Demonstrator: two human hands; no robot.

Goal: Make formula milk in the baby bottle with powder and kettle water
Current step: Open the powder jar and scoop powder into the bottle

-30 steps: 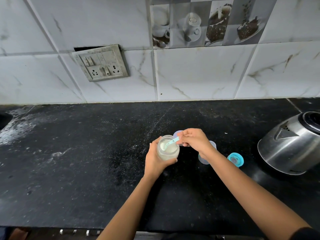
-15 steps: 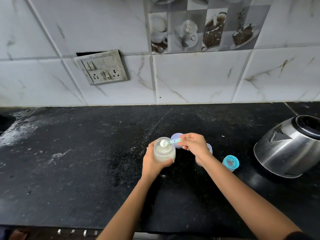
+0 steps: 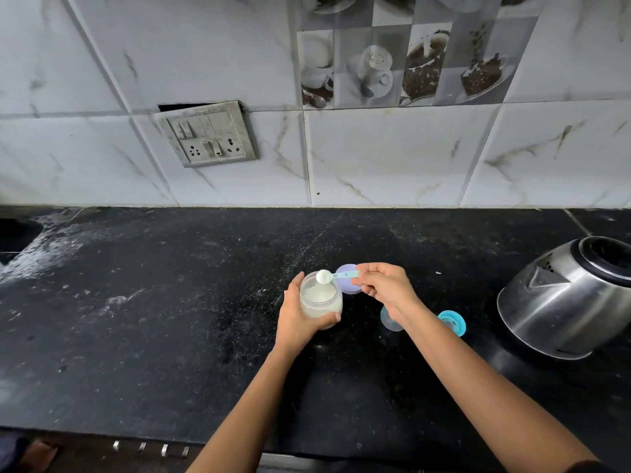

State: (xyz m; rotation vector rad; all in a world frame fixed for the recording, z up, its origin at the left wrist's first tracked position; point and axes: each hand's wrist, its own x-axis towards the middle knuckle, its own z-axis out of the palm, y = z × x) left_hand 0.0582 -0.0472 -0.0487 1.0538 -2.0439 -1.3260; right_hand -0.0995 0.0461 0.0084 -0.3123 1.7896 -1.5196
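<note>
My left hand (image 3: 296, 315) grips a clear jar of white powder (image 3: 321, 300) standing on the black counter (image 3: 170, 319). My right hand (image 3: 382, 285) pinches the handle of a small blue scoop (image 3: 333, 276), whose bowl is heaped with powder and sits just above the jar's open mouth. Under my right wrist stands the baby bottle (image 3: 391, 320), mostly hidden. The bottle's blue ring cap (image 3: 452, 322) lies to its right. A steel kettle (image 3: 566, 298) with its lid open stands at the far right.
A pale purple jar lid (image 3: 346, 285) lies just behind the jar. A tiled wall with a switch and socket plate (image 3: 208, 138) rises behind the counter. A sink edge (image 3: 17, 237) and wet streaks lie at the far left. Drawer handles (image 3: 150, 448) show below the front edge.
The scoop has come up out of the jar loaded with powder and now hovers at its mouth. My left hand still holds the jar. The camera has tilted slightly upward.
</note>
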